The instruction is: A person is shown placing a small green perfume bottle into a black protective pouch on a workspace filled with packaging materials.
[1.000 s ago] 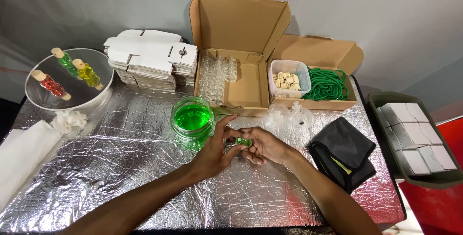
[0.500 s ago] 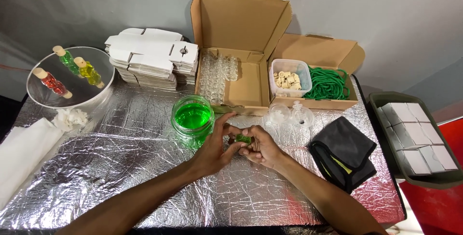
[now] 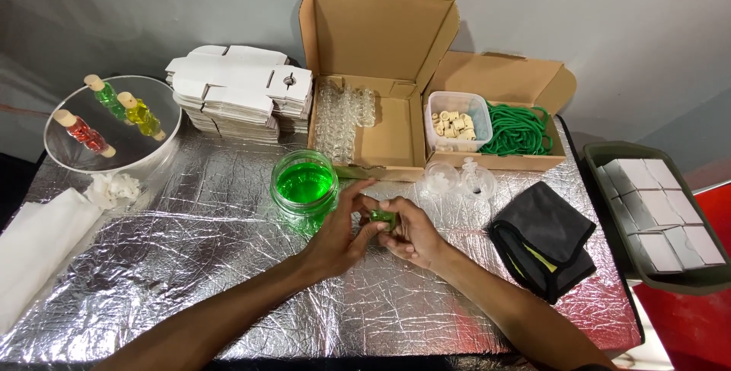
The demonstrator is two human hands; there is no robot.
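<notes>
Both of my hands meet over the foil-covered table (image 3: 190, 264), just right of a glass jar of green liquid (image 3: 304, 183). My left hand (image 3: 343, 230) and my right hand (image 3: 411, 235) pinch a small glass bottle with green liquid (image 3: 383, 219) between their fingertips. The bottle is mostly hidden by my fingers.
An open cardboard box (image 3: 381, 104) with small empty glass bottles stands behind. A second box (image 3: 506, 123) holds a tub of corks (image 3: 455, 121) and green cord (image 3: 518, 131). Flat white cartons (image 3: 244, 97), a glass bowl (image 3: 114, 123) with filled bottles, a black pouch (image 3: 544, 238), a green tray (image 3: 655, 219).
My hands have stayed over the same spot by the jar, with only small finger shifts around the little bottle.
</notes>
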